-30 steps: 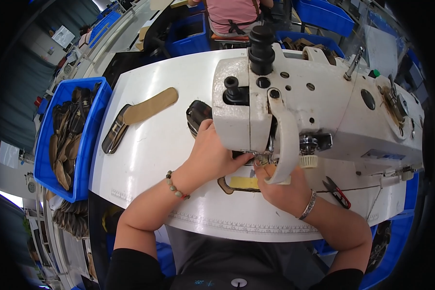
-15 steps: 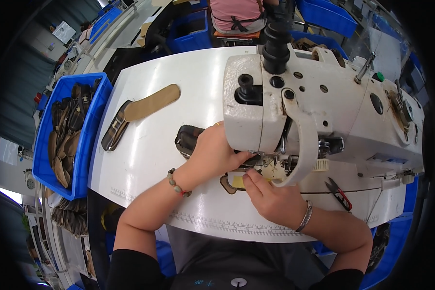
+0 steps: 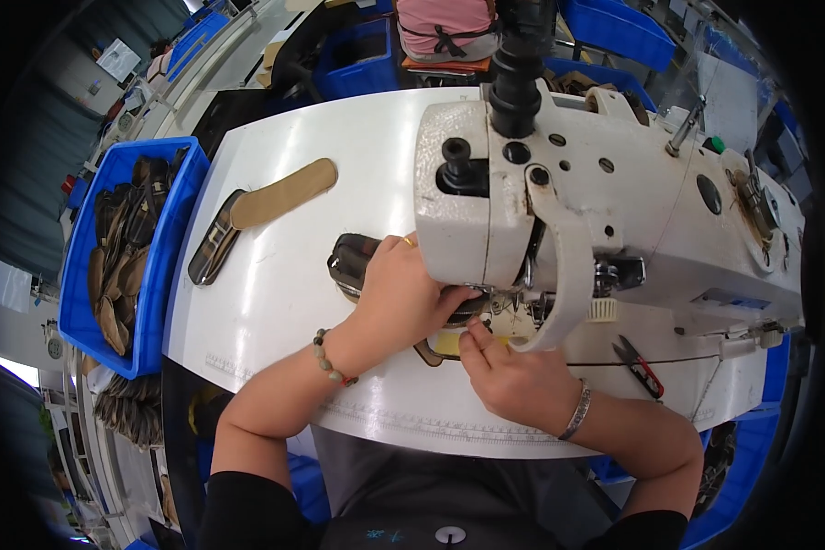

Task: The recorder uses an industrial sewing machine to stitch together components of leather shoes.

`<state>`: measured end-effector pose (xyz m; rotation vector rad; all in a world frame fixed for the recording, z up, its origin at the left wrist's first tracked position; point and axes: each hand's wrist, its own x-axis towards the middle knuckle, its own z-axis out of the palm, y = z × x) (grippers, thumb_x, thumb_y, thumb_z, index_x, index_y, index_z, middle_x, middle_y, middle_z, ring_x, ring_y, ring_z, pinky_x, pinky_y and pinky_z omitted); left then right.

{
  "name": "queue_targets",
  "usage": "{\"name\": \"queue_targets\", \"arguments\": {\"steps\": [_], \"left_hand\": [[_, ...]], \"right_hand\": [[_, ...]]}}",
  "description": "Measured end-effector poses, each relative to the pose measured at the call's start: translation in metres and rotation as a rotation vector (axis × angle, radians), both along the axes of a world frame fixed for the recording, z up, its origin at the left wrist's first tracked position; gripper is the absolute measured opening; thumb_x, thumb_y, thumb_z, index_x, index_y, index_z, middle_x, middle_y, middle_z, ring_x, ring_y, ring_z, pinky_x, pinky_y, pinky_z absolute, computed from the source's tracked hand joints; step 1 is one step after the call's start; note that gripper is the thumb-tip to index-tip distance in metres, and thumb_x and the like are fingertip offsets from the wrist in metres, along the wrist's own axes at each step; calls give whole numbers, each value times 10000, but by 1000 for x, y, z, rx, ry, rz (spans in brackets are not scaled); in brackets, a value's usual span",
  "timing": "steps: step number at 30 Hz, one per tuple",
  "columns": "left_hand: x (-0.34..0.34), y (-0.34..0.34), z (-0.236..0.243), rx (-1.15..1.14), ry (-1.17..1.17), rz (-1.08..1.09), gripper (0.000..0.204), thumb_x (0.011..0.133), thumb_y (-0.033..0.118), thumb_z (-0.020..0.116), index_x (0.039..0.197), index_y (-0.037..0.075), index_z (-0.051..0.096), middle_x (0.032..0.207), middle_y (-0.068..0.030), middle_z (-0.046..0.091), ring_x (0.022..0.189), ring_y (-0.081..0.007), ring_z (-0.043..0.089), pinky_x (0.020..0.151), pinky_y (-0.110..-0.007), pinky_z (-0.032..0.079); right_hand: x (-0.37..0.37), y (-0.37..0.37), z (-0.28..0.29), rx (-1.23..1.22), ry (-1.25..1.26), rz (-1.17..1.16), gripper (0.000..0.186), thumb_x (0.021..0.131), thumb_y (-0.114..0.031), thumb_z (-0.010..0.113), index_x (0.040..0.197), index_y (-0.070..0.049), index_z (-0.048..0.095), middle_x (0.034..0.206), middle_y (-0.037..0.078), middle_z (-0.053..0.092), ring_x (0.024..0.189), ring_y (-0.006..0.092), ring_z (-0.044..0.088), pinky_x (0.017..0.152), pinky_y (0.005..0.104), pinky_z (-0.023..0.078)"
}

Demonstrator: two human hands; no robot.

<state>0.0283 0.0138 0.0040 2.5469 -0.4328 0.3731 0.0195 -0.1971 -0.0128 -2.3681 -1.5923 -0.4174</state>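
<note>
Sewing machine point(image 3: 605, 211): off-white. Table point(image 3: 284, 293): white. Bin point(image 3: 170, 247): blue. Insole point(image 3: 282, 192): tan. Workpiece point(image 3: 449, 344): yellow, dark edge. Snips point(image 3: 640, 365): red and black. Bracelet point(image 3: 328, 357): green beads.

A dark shoe piece point(image 3: 353, 261) with a pale yellow part point(image 3: 449, 344) lies flat on the white table point(image 3: 275, 284), mostly hidden under the sewing machine head point(image 3: 486, 211).

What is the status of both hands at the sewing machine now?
Left hand and right hand both pressing the shoe piece flat under the needle. Sewing machine head hides the needle. Scissors lie apart, to the right.
</note>
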Motion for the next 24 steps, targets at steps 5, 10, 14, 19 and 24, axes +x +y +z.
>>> {"name": "queue_targets", "arguments": {"steps": [5, 10, 14, 19, 24], "left_hand": [[-24, -9, 21, 224, 39, -160, 237, 780, 209, 741, 991, 102, 740, 892, -11, 640, 861, -223, 624, 765, -347, 437], [-28, -8, 12, 403, 10, -199, 268, 747, 184, 717, 1000, 96, 736, 918, -4, 623, 901, -200, 607, 819, -339, 428], [-27, -6, 4, 395, -35, -196, 285, 728, 158, 709, 1005, 100, 736, 926, 0, 609, 923, -205, 593, 841, -344, 427], [-28, -6, 6, 269, 36, -176, 286, 726, 144, 721, 1010, 116, 747, 932, 1, 628, 934, -212, 594, 843, -353, 423], [-26, -7, 13, 263, 78, -180, 292, 722, 139, 734, 1013, 127, 758, 936, -3, 648, 946, -217, 597, 836, -352, 409]], "right_hand": [[0, 0, -5, -7, 16, 11, 229, 792, -101, 630, 983, -8, 716, 1039, 172, 724, 668, 192, 712, 554, 345, 572], [-1, 0, -4, -8, 21, -2, 224, 781, -90, 633, 966, 6, 714, 1052, 170, 717, 773, 235, 720, 627, 378, 584], [6, 2, -11, 97, -104, 38, 222, 772, -135, 607, 943, -18, 688, 844, 89, 695, 581, 125, 641, 434, 264, 469], [4, 1, -11, 83, -84, 33, 229, 774, -138, 607, 955, -26, 690, 844, 79, 698, 576, 123, 645, 439, 265, 471], [2, 0, -10, 75, -41, 35, 231, 774, -135, 606, 958, -24, 690, 841, 77, 700, 556, 124, 641, 436, 267, 470]]}}
